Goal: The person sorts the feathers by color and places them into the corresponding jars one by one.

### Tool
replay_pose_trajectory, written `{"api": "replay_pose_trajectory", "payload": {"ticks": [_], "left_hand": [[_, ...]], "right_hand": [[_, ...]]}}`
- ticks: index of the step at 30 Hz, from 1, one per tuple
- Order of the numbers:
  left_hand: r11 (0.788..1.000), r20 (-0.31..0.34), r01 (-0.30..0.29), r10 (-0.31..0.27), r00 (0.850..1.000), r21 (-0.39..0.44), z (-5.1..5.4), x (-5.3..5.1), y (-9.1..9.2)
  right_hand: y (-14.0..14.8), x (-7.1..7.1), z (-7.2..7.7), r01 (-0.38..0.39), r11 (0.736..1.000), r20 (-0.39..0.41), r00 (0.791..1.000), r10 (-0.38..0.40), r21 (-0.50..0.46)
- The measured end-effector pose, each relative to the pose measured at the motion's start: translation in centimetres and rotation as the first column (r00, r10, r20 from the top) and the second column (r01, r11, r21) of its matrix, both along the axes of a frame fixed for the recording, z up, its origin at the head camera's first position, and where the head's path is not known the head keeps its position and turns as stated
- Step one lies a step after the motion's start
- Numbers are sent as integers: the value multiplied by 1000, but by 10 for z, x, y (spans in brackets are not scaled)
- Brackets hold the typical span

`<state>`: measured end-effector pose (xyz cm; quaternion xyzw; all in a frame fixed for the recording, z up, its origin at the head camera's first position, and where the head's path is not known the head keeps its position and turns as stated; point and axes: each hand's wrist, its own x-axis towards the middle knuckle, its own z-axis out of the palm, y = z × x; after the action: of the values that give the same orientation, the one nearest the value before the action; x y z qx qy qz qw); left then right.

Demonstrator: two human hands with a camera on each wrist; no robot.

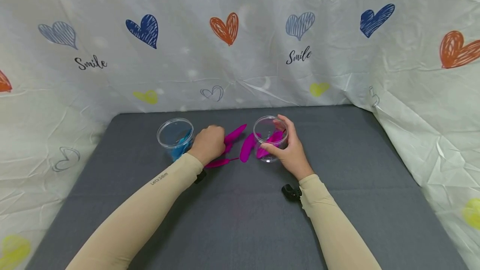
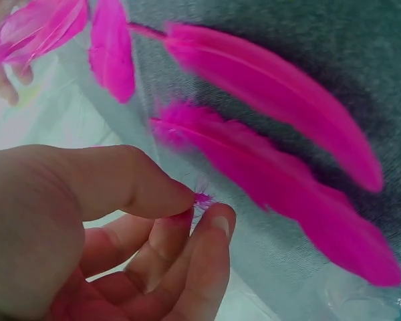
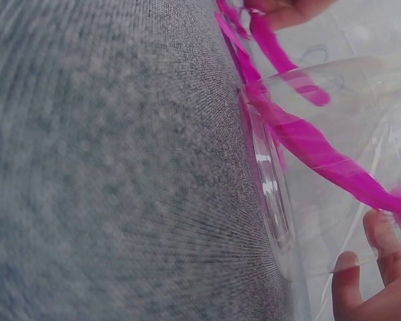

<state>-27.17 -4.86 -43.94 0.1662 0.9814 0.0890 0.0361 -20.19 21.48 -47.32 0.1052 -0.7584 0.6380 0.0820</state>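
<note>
My left hand point(image 1: 209, 143) is over the table beside magenta feathers point(image 1: 235, 133). In the left wrist view, that hand point(image 2: 134, 234) pinches a small magenta tuft point(image 2: 203, 199) between thumb and finger; how much feather belongs to it cannot be told. Two long feathers point(image 2: 274, 100) lie alongside the fingertips. My right hand point(image 1: 290, 153) grips an upright clear plastic container point(image 1: 270, 161), thumb on the near side and fingers on the far side. A magenta feather point(image 3: 321, 157) leans inside it, and the right fingertips point(image 3: 381, 231) show against the clear wall.
Left of my left hand, a second clear container point(image 1: 175, 120) holds blue feathers point(image 1: 181, 147). One magenta feather point(image 1: 247, 147) lies just left of the gripped container, another point(image 1: 217, 163) nearer the front. The grey tabletop point(image 1: 240, 228) meets a printed white cloth point(image 1: 255, 74) behind.
</note>
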Motion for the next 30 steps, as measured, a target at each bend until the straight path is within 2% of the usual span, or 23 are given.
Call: {"api": "replay_pose_trajectory", "payload": {"ticks": [5, 8, 14, 17, 21, 25, 28, 30], "left_hand": [[998, -1, 10, -10, 1000, 66, 4, -2, -2], [994, -30, 29, -26, 999, 105, 9, -2, -3], [984, -138, 80, -58, 989, 159, 29, 0, -5], [975, -185, 129, -95, 978, 179, 40, -1, -3], [963, -254, 216, -172, 952, 158, 51, -1, 3], [953, -310, 292, -254, 916, 80, 57, 0, 8], [944, -346, 330, -305, 887, 14, 60, 1, 11], [935, -383, 354, -339, 859, -34, 62, 1, 13]], "right_hand": [[-1, 0, 2, 3, 1000, 0, 1000, -3, 9], [-1, 2, 3, 5, 1000, 1, 1000, -5, 18], [0, 2, 4, 1, 1000, -4, 1000, -1, 14], [1, 1, 3, 5, 1000, -10, 1000, -5, 12], [2, -1, 3, 13, 1000, -15, 1000, -12, 10], [4, -10, -10, 11, 1000, -3, 1000, -11, 11], [6, -18, -22, 7, 1000, 8, 1000, -7, 15], [6, -20, -27, 9, 1000, 10, 1000, -9, 18]]}}
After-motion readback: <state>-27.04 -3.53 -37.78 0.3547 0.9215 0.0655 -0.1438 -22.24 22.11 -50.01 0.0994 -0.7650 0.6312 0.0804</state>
